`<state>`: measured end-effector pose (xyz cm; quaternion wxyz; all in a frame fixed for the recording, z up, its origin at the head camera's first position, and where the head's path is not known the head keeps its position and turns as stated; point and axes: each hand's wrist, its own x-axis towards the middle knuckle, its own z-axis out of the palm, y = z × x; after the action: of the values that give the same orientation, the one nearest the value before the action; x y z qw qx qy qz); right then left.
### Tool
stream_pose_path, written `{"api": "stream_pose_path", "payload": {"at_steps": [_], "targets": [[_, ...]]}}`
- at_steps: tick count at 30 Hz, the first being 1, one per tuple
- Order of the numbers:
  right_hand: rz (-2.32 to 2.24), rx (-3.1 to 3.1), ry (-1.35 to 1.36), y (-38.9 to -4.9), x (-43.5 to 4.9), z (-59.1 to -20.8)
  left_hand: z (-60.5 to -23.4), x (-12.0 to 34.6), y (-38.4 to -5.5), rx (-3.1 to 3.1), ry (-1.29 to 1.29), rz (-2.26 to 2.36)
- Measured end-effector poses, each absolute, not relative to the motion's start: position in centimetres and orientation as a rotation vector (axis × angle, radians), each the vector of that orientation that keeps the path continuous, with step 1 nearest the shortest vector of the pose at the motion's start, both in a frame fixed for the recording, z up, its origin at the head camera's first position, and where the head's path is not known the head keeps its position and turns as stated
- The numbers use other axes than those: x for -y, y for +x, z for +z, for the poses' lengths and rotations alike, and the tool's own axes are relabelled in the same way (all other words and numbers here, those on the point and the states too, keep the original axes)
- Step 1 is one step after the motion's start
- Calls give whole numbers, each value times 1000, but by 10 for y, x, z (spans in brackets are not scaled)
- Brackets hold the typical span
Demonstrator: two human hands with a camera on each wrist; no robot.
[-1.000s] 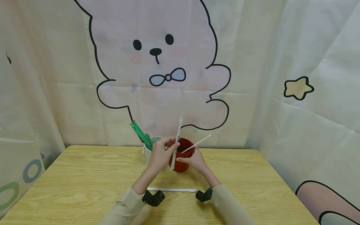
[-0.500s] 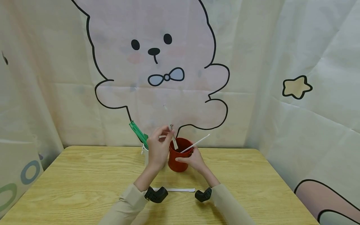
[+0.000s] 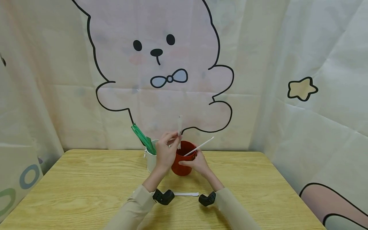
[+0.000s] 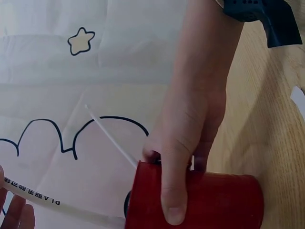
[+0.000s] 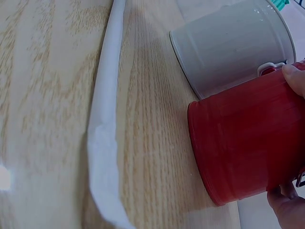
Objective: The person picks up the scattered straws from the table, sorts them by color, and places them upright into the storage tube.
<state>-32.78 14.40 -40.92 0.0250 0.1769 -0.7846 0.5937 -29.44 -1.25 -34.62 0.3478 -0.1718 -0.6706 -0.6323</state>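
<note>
My left hand pinches an upright paper-wrapped straw, printed with dark lettering. The straw's lower end is at the mouth of a red metal bucket; in the left wrist view it meets the rim. Around the bucket's right side my right hand grips near the rim, its thumb on the wall. Another wrapped straw leans out of the bucket to the right. On the table in front lies a further white wrapped straw, partly hidden in the head view by the left wrist camera.
A white bucket stands left of the red one, partly behind my left hand. Green strips lean out of it. Both buckets stand on a wood-grain table, toward its back edge. A printed curtain hangs behind.
My left hand has lifted and tilted the straw, bringing it from in front of the red bucket to above its mouth, upright again. The right hand keeps its grip on the bucket.
</note>
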Motion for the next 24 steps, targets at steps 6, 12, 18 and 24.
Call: {"api": "stream_pose_path", "payload": {"at_steps": [6, 12, 18, 24], "targets": [[1810, 2443, 514, -326, -143, -408, -352, 10, -298, 1831, -400, -1602], [1798, 2430, 515, -325, -143, -408, -362, 10, -303, 1923, -379, -1613], [1805, 2434, 560, -328, -144, -408, -375, 12, -309, 2039, -377, -1605], [1802, 2444, 462, -341, -146, -427, -383, 12, -311, 2139, -358, -1573]]}}
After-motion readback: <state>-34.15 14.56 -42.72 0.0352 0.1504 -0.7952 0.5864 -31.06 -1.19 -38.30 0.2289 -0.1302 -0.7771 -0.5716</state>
